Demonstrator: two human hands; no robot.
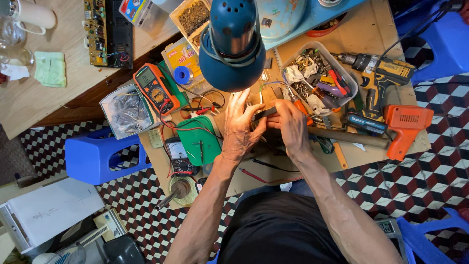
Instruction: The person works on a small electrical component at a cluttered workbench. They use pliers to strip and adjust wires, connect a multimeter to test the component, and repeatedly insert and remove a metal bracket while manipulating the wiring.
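Observation:
Under a blue desk lamp [229, 44], my left hand [240, 127] and my right hand [291, 128] meet over a cluttered low workbench [371, 29]. Together they hold a small dark, flat part [264, 114]; the left fingers spread around its left end, the right fingers pinch its right end. An orange-handled tool [299, 105] lies just behind my right hand. What the part is cannot be made out.
An orange multimeter [154, 89], a green board [199, 139] and a second meter [180, 157] lie left of my hands. A white tray of small parts [320, 78], a cordless drill [378, 80] and an orange soldering gun [406, 128] lie right. Blue plastic stool [97, 155] on the checkered floor.

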